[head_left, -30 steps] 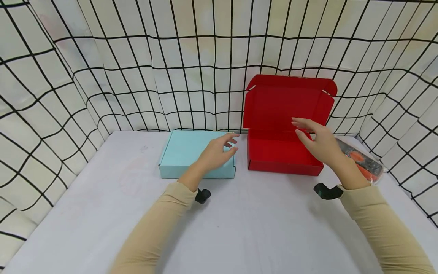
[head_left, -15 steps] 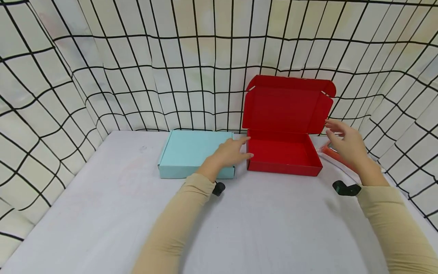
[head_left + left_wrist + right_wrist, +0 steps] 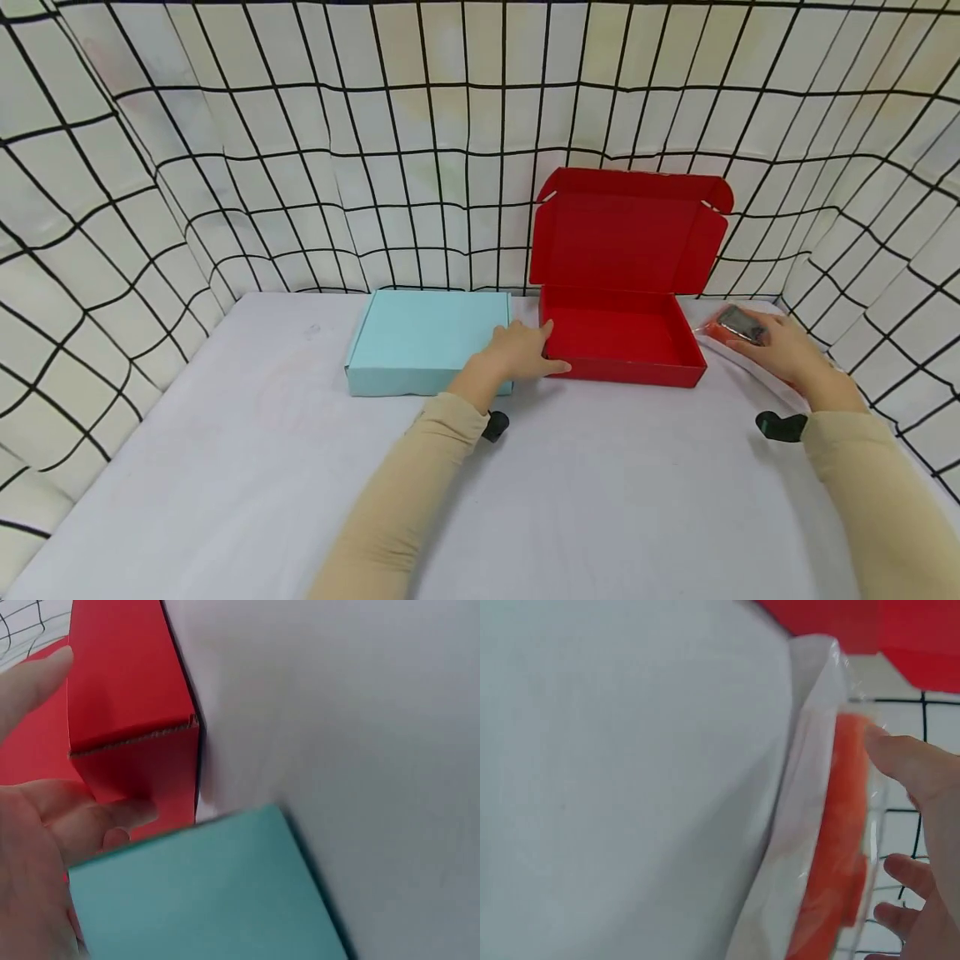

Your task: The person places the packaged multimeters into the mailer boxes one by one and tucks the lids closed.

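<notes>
Right hand at a packet, left hand by a red box

The packet (image 3: 742, 323) is on the white table (image 3: 600, 500), just to the right of the red box (image 3: 630, 372). The head view shows its dark grey part, between the thumb and fingers of the right hand (image 3: 795, 354). The right wrist view shows its long orange side in a clear bag (image 3: 817, 667). There the thumb touches it and the fingers are on the far side. I cannot tell if that hand has a hold of it.

The head view shows the red box's whole lid (image 3: 626, 229) standing up. The left hand (image 3: 517, 354) is at the box's near left corner, fingers spread and loose. The left wrist view shows one finger by the box's side wall (image 3: 161, 769), close to the blue box (image 3: 423, 333). A black-and-white checked cloth (image 3: 300, 183) hangs behind.
</notes>
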`<action>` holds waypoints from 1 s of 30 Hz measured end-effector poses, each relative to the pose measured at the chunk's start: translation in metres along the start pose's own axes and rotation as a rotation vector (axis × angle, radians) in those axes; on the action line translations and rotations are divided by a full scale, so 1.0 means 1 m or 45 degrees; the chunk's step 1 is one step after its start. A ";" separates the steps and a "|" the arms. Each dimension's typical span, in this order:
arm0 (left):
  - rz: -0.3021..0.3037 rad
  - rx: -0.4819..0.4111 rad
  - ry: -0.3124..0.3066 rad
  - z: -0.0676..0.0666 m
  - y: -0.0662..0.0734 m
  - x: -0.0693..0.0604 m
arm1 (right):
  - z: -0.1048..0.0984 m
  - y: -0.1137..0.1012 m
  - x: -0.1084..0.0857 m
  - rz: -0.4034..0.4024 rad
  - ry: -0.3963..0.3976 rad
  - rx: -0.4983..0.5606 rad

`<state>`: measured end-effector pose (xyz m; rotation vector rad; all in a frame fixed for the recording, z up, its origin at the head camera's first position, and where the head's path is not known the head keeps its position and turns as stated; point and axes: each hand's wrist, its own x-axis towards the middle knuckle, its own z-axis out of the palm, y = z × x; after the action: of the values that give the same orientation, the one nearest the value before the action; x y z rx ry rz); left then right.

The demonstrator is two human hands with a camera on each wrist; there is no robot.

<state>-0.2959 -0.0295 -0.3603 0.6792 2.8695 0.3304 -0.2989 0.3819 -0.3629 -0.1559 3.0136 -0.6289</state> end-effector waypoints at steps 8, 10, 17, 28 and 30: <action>-0.024 -0.003 0.028 0.006 0.011 -0.008 | 0.005 0.015 0.004 0.098 -0.094 -0.100; -0.011 -0.027 0.033 0.007 0.015 -0.009 | 0.005 0.016 0.004 0.115 -0.072 -0.151; -0.030 -0.113 0.023 0.011 0.032 -0.013 | 0.004 0.017 0.001 0.189 -0.060 -0.249; -0.110 -0.641 0.011 0.028 0.040 -0.014 | 0.015 0.025 -0.006 0.217 0.033 -0.018; -0.094 -0.710 0.024 0.030 0.039 -0.014 | 0.013 0.028 -0.009 0.228 0.039 -0.002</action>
<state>-0.2608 0.0034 -0.3779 0.4590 2.6100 1.0693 -0.2911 0.4037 -0.3858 0.1240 3.0112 -0.6167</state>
